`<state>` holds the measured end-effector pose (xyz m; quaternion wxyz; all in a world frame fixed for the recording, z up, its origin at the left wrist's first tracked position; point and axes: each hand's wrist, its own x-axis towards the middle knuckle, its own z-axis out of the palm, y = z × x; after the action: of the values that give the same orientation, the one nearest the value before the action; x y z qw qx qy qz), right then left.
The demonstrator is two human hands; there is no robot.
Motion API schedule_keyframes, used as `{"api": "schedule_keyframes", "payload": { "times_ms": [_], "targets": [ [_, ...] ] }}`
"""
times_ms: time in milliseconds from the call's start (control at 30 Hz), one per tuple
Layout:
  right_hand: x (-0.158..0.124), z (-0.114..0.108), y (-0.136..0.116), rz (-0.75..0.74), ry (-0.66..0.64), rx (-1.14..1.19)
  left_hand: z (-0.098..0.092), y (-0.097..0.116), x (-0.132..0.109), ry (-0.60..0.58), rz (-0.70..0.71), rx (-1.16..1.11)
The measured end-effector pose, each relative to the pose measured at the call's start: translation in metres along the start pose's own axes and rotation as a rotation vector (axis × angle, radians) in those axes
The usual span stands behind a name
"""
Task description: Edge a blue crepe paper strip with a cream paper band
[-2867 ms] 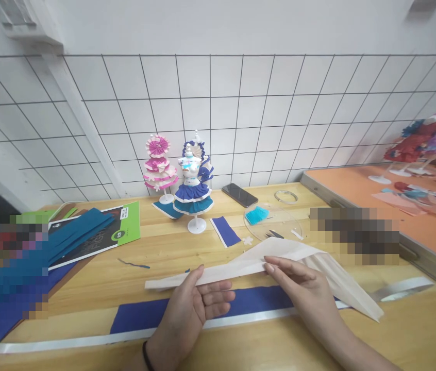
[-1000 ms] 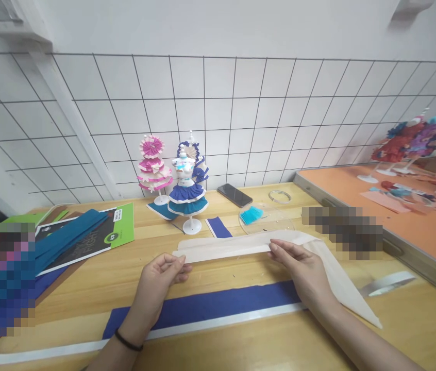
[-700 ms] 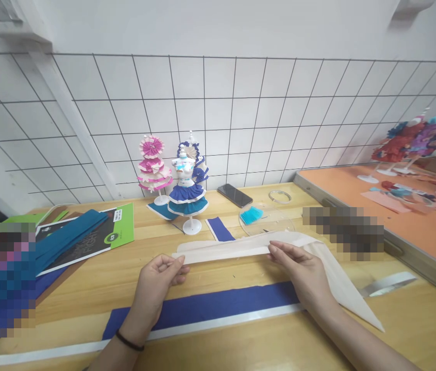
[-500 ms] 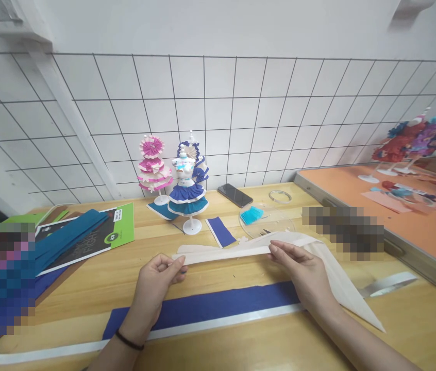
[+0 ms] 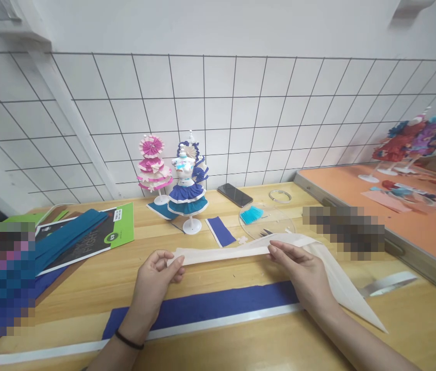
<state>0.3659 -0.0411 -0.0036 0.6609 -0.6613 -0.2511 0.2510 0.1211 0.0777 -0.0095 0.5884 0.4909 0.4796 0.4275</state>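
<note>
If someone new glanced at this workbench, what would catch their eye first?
Probably the ruffled blue and teal dress form near the wall, with a pink one to its left. In front, the left hand and right hand pinch a pale strip, and a blue band lies nearer the viewer.

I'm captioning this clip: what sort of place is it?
Probably a craft workroom: a miniature pink dress, a long blue strip, a cream strip held by the left hand and right hand.

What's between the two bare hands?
In the head view, a long, cream, papery strip stretches from the left hand to the right hand.
</note>
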Motion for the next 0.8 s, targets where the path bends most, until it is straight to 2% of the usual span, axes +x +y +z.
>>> {"api": "schedule_keyframes", "payload": {
  "times_ms": [433, 800],
  "targets": [
    [-0.0051, 0.0040, 0.0038, 0.110, -0.064, 0.120, 0.0061, 0.0049, -0.0015, 0.019, 0.083, 0.141],
    [-0.0099, 0.0073, 0.0014, 0.107, -0.051, 0.144, 0.0063, 0.0034, -0.0016, 0.031, 0.111, 0.131]
  ]
}}
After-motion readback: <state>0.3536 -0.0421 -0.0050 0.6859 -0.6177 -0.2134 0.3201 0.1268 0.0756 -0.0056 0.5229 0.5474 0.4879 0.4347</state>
